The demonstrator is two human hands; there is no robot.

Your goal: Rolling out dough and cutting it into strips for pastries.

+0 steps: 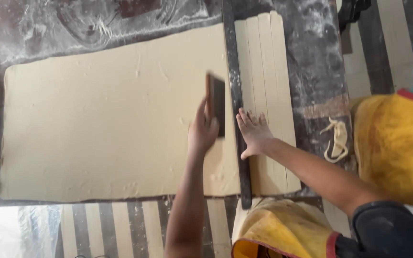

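Note:
A large flat sheet of pale dough (106, 129) covers a floured dark table. A long dark straightedge (235, 81) lies across the sheet near its right end. My left hand (201, 130) grips a dark rectangular scraper blade (216, 105), held upright against the left side of the straightedge, on the dough. My right hand (254, 134) lies flat with fingers spread, pressing on the straightedge and on the cut dough strips (266, 67) that lie side by side to its right.
A small curl of dough scraps (336, 141) lies on the floured dark table (314, 62) right of the strips. Yellow cloth (393, 143) fills the right side and bottom. A striped floor (120, 229) shows below the table's near edge.

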